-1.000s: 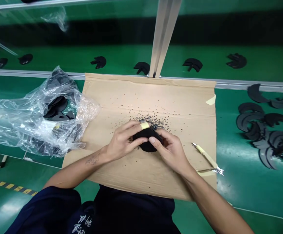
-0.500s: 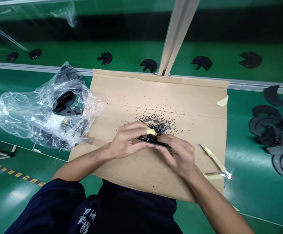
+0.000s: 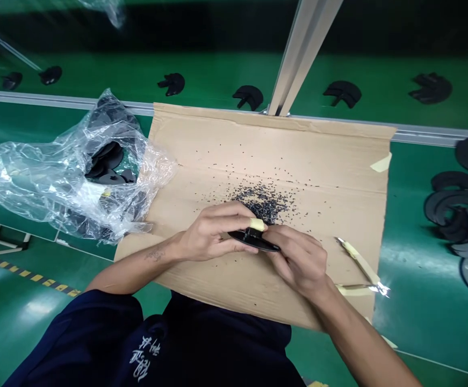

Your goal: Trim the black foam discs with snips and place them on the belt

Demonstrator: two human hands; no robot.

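Observation:
My left hand (image 3: 213, 232) pinches a thin, curved black plastic part (image 3: 256, 242) between thumb and fingers, above the cardboard sheet (image 3: 330, 161). Yellow tape (image 3: 257, 224) wraps one of its fingertips. My right hand (image 3: 301, 257) is closed on the right end of the same part, and its fingertips partly hide that end. Just beyond both hands lies a scattered heap of tiny black bits (image 3: 265, 200). Right of my right hand rests a pair of nippers (image 3: 358, 260) with yellow-wrapped handles spread apart.
On the left, a clear plastic bag (image 3: 36, 169) holds several black parts (image 3: 110, 157). More curved black pieces (image 3: 453, 201) are piled at the right. A metal post (image 3: 298, 59) rises behind the cardboard, with single black parts (image 3: 249, 97) along the green surface beyond the rail.
The black part has tilted so that more of its flat face shows, and my right fingers have shifted along its right end. The view has moved slightly.

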